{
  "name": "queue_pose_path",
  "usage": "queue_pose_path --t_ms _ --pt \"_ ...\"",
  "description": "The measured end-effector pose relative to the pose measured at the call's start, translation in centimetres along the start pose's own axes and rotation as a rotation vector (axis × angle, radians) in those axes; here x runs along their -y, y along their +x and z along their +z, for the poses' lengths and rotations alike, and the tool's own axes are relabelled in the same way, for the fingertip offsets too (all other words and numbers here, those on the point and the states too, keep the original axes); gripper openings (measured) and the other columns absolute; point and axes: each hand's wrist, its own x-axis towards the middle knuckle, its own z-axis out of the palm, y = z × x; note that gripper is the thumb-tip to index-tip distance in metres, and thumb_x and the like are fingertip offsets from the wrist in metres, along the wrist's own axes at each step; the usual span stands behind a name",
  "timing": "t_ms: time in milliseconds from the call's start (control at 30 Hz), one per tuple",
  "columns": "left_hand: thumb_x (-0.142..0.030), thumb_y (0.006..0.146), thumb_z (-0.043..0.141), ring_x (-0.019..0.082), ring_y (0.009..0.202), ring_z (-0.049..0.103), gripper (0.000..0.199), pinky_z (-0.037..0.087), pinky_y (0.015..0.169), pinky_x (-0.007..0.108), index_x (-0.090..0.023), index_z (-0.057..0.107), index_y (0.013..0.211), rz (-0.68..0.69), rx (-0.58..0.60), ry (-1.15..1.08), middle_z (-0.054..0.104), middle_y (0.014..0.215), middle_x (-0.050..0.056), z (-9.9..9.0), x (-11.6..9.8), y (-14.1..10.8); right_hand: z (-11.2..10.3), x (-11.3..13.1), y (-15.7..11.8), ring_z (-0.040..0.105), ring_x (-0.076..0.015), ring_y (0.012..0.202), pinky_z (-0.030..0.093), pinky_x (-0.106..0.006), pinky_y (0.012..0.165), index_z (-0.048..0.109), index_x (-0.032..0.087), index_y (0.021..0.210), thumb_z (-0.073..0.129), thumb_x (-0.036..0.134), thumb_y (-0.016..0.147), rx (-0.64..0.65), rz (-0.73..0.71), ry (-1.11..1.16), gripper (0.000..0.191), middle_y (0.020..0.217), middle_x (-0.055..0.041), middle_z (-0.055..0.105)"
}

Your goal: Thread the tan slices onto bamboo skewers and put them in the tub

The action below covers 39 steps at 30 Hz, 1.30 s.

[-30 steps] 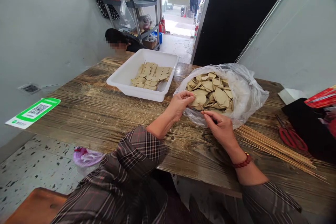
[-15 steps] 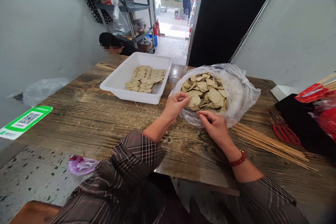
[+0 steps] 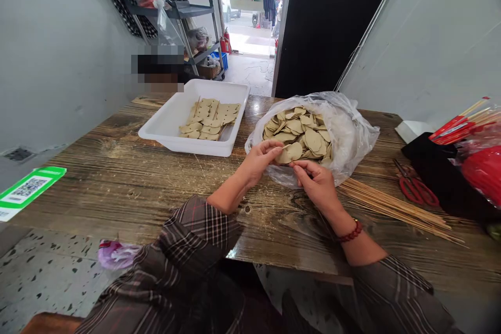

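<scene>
My left hand [image 3: 263, 160] pinches a flat tan slice [image 3: 290, 153] by its edge, over the front of the plastic bag. My right hand [image 3: 315, 183] is closed just to the right, its fingertips around a thin skewer [image 3: 291, 164] whose tip meets the slice's lower edge. Most of the skewer is hidden by the hand. Behind both hands lies an open clear plastic bag [image 3: 350, 138] filled with loose tan slices [image 3: 313, 140]. A bundle of bamboo skewers [image 3: 399, 209] rests on the table right of my right hand.
A white tub [image 3: 156, 133] holding skewered slices [image 3: 211, 115] stands left of the bag. Red-handled scissors [image 3: 417, 188] and a black box [image 3: 430, 154] lie at the right. A QR-code card [image 3: 31, 190] is at the left edge. Another person [image 3: 158, 70] sits beyond the tub.
The slice in my left hand has come down onto the skewer tip at my right fingertips. The whole view has shifted slightly, so things appear farther left.
</scene>
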Motion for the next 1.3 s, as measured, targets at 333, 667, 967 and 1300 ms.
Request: queue_pose_path --t_ms 333,667,967,1300 --pt "-0.045 0.065 0.079 0.006 0.055 0.042 0.036 0.034 0.050 0.019 -0.013 0.063 0.063 -0.008 0.032 0.004 0.052 0.061 -0.002 -0.2 -0.3 0.1 0.2 -0.2 0.0 0.051 -0.0113 0.048 0.038 -0.023 0.048 0.073 0.015 0.093 0.056 0.039 0.087 0.076 -0.008 -0.004 0.029 0.054 0.0022 0.057" --pt "-0.047 0.069 0.075 0.006 0.052 0.039 0.038 0.032 0.049 0.020 -0.014 0.060 0.060 0.039 -0.050 0.086 0.049 0.057 -0.002 -0.4 0.0 0.3 0.3 -0.1 -0.1 0.048 -0.0119 0.048 0.038 -0.025 0.049 0.075 0.016 0.097 0.054 0.037 0.087 0.038 -0.044 -0.076 0.031 0.057 0.0002 0.061" --pt "-0.047 0.074 0.069 0.009 0.058 0.044 0.033 0.034 0.056 0.022 -0.014 0.066 0.073 0.077 0.063 0.248 0.055 0.063 -0.001 0.9 0.1 -0.4 -0.2 -0.3 0.3 0.048 -0.0117 0.048 0.037 -0.024 0.049 0.073 0.016 0.090 0.055 0.038 0.086 -0.035 -0.029 -0.062 0.028 0.054 0.0022 0.056" --pt "-0.022 0.083 0.058 0.022 0.092 0.055 0.020 0.042 0.088 0.035 -0.017 0.070 0.098 0.508 -0.180 1.203 0.062 0.092 0.009 -3.1 0.5 2.3 -2.3 -0.5 1.4 0.045 -0.0107 0.048 0.033 -0.023 0.046 0.072 0.013 0.096 0.058 0.040 0.085 -0.262 0.030 0.077 0.032 0.053 0.0033 0.053"
